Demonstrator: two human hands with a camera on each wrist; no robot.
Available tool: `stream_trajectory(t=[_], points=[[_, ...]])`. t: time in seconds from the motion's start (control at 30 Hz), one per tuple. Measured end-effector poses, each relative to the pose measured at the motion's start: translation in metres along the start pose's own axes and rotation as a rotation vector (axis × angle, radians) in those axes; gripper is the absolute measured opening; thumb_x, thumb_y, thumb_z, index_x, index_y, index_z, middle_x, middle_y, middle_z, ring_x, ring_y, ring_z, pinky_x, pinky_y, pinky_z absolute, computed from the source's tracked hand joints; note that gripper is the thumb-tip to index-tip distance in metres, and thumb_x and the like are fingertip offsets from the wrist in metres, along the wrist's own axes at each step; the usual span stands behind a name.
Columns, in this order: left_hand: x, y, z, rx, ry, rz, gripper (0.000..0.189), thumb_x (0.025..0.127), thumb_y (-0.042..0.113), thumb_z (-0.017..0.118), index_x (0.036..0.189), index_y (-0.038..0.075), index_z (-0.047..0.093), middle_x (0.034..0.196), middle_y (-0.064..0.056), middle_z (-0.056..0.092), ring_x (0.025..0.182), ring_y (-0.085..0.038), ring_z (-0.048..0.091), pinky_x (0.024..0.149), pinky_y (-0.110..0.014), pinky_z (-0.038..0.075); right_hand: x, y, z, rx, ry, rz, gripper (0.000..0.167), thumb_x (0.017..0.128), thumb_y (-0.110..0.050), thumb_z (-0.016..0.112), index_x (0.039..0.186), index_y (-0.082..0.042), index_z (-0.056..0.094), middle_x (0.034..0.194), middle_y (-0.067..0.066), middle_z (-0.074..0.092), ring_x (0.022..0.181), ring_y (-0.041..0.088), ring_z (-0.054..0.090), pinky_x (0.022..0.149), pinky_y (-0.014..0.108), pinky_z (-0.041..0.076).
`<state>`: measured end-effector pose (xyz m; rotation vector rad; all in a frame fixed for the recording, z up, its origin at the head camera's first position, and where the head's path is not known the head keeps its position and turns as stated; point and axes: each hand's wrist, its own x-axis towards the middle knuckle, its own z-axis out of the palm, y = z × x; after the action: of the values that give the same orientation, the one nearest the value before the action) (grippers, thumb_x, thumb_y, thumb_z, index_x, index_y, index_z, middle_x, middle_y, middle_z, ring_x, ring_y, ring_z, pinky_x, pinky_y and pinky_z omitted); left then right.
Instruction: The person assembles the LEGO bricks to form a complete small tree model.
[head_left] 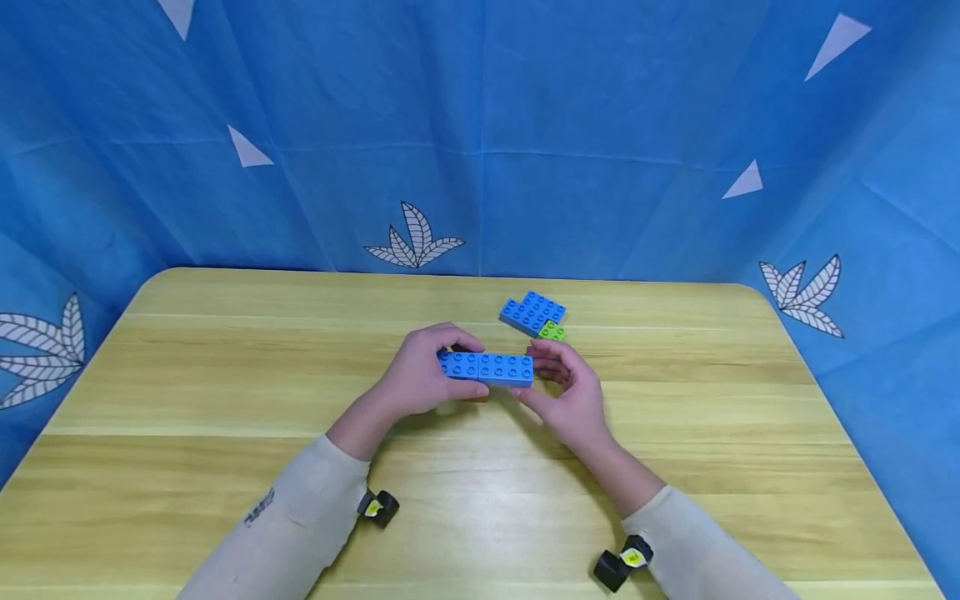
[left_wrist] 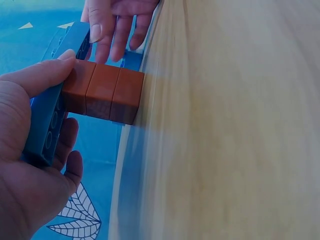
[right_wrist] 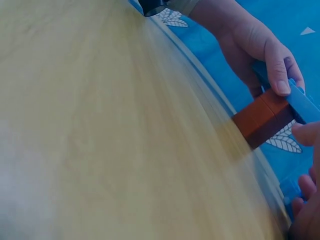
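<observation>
A row of two blue toy building bricks (head_left: 506, 367), studs up, lies end to end between the hands, above the table. Under the row hangs a stack of orange-brown bricks (left_wrist: 102, 92), three in the left wrist view. My left hand (head_left: 423, 371) grips the left part of the row, thumb on the near side and fingers on the far side. At the right end, my right hand (head_left: 570, 392) pinches the blue row between thumb and index finger, its other fingers loosely bent. The stack's lower end is close over the wooden table.
Behind the hands, blue bricks (head_left: 532, 312) and a green brick (head_left: 552, 331) lie grouped on the wooden table (head_left: 225, 358). Past its back edge hangs a blue cloth (head_left: 570, 208) with white triangles and leaf prints. Black wrist cameras (head_left: 611, 571) sit at both sleeves.
</observation>
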<state>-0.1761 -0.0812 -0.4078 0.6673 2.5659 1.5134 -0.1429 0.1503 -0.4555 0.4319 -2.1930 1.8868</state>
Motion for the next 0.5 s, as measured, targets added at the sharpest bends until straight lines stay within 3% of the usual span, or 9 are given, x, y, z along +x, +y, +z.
stream_trajectory(t=[0.13,0.3,0.5], points=[[0.0,0.0,0.002,0.014,-0.004,0.002,0.045,0.071,0.018,0.093,0.11,0.01,0.074,0.105,0.007,0.066,0.097,-0.018,0.058,0.085,-0.038,0.05,-0.003,-0.002,-0.003,0.048,-0.046,0.017,0.063,0.074,0.016,0.08,0.13,0.011,0.053,0.123,0.027,0.06,0.099,0.034,0.062,0.084,0.04,0.054],[0.002,0.0,0.003,0.003,-0.023,-0.011,0.047,0.072,0.023,0.093,0.113,0.01,0.073,0.107,0.007,0.066,0.097,-0.018,0.058,0.085,-0.037,0.05,-0.007,-0.004,-0.005,0.108,-0.066,0.002,0.047,0.082,0.014,0.074,0.126,0.011,0.057,0.107,0.023,0.064,0.089,0.028,0.063,0.073,0.029,0.054],[0.008,-0.006,-0.007,-0.173,-0.033,0.02,0.035,0.088,0.022,0.079,0.117,0.003,0.07,0.105,-0.004,0.067,0.095,-0.022,0.058,0.083,-0.039,0.048,-0.007,-0.003,-0.005,0.135,-0.039,0.006,0.038,0.085,0.012,0.073,0.121,0.01,0.062,0.1,0.023,0.066,0.085,0.026,0.064,0.07,0.026,0.054]])
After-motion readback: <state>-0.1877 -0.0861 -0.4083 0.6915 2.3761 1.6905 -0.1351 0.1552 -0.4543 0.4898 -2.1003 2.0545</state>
